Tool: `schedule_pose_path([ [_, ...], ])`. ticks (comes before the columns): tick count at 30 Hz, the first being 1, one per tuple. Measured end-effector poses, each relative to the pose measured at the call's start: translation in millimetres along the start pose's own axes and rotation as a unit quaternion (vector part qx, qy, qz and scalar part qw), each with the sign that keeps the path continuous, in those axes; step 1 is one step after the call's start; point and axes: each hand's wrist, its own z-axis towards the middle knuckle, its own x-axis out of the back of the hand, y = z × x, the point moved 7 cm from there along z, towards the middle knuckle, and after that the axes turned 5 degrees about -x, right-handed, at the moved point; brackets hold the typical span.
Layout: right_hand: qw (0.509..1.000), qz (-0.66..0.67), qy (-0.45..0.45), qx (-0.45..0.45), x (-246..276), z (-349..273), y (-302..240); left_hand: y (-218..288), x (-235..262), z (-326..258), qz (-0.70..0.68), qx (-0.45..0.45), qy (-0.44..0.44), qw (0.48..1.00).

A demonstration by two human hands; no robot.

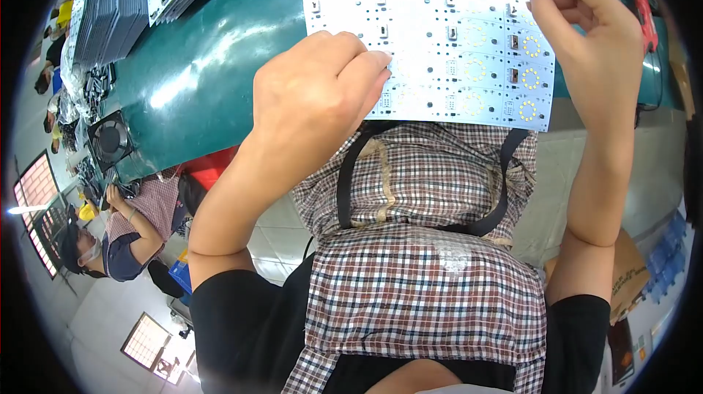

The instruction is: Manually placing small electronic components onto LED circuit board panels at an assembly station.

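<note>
PCB sheet [417, 35] under L hand [315, 83], by R hand [589, 24]

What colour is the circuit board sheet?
White circuit board sheet, best seen in the head view.

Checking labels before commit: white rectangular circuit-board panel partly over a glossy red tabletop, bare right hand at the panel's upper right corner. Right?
No: the tabletop is glossy green, not red, as the head view shows. The rest stands: the white rectangular circuit-board panel is partly over it, the bare right hand at the panel's upper right corner.
</note>
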Motion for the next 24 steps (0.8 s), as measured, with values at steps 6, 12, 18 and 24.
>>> schedule_pose_path([
  [6,0.996,0.021,-0.067,-0.051,-10.7,-16.7,-4.9,-3.1,-1.0,-0.7,0.013,-0.003,0.003,1.000],
  [12,0.992,0.044,-0.096,-0.066,-20.5,-35.4,-18.5,0.2,-3.1,2.8,0.055,-0.020,-0.042,0.997],
  [18,0.991,0.014,-0.134,-0.023,-35.1,-47.3,-27.5,-2.9,-1.5,-0.6,0.050,-0.016,-0.054,0.997],
  [24,0.988,0.006,-0.150,-0.047,-44.1,-46.3,-21.2,-13.4,1.2,3.3,-0.025,0.019,-0.034,0.999],
])
